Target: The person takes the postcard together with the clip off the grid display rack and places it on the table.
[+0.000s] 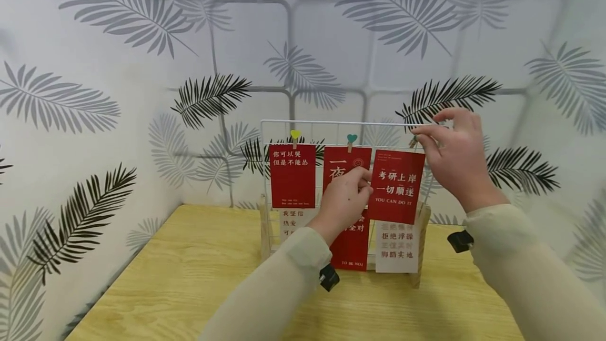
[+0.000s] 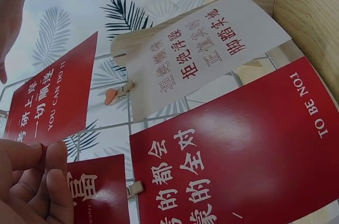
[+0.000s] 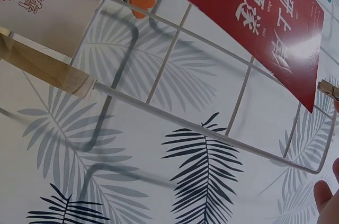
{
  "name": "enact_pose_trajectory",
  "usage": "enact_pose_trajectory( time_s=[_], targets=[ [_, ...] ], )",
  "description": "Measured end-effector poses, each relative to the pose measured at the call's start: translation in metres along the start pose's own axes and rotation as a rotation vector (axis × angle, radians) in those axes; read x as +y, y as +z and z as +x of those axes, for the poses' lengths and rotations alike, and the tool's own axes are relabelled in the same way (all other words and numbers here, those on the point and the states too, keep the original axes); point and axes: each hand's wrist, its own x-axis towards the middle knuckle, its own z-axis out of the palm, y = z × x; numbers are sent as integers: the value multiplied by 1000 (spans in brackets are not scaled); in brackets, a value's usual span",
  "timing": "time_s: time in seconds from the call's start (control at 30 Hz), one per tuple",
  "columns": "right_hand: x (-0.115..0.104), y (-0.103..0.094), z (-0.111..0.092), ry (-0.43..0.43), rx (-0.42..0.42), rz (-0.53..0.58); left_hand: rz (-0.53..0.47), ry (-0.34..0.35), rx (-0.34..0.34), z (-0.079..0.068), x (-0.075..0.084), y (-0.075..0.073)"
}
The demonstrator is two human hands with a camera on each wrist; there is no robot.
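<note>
My left hand (image 1: 344,200) pinches the left edge of a red card (image 1: 396,209) printed "YOU CAN DO IT", held against the upper right of a white wire grid (image 1: 312,121). In the left wrist view, thumb and fingers of the left hand (image 2: 37,181) meet on that card's edge. At the grid's top right, my right hand (image 1: 456,157) pinches a small wooden clothespin (image 1: 414,142) above the card's corner. The right wrist view shows the clothespin (image 3: 329,89) near the card's corner (image 3: 304,94); only some fingertips appear there.
Beside it hang another red card (image 1: 292,183) under a yellow heart clothespin (image 1: 295,136) and one under a teal heart clothespin (image 1: 352,140). A white card (image 1: 396,257) hangs below. Wooden feet hold the grid on the wood-grain table (image 1: 199,262), before a leaf-patterned wall (image 1: 128,83).
</note>
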Motion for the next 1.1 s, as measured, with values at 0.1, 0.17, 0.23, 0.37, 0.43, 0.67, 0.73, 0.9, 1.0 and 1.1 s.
enact_pose_trajectory(
  time_s=[0.1,0.17,0.23,0.37,0.43,0.67,0.73,0.9,1.0,1.1],
  targets=[
    [1,-1,-3,-17,17,8,-6,1,4,-2,1,-2],
    [2,-3,-6,-22,27,7,-13,7,2,-3,1,-2],
    [3,-5,-8,-28,40,13,-26,11,3,-3,1,-3],
    [2,-8,-14,-26,61,24,-46,8,18,-5,-1,-4],
    [3,-9,-19,-17,68,36,-53,2,25,-7,-3,-5],
    [6,-8,-37,36,69,77,-101,-4,13,-18,-13,-6],
    [6,-7,-42,56,63,86,-118,-11,9,-22,-16,-6],
    [5,-7,-54,106,54,100,-147,-50,0,-31,-22,-4],
    [5,-9,-62,138,47,110,-154,-56,-3,-36,-24,-1],
    [5,-8,-72,158,39,116,-169,-54,-15,-41,-25,3]
  ],
)
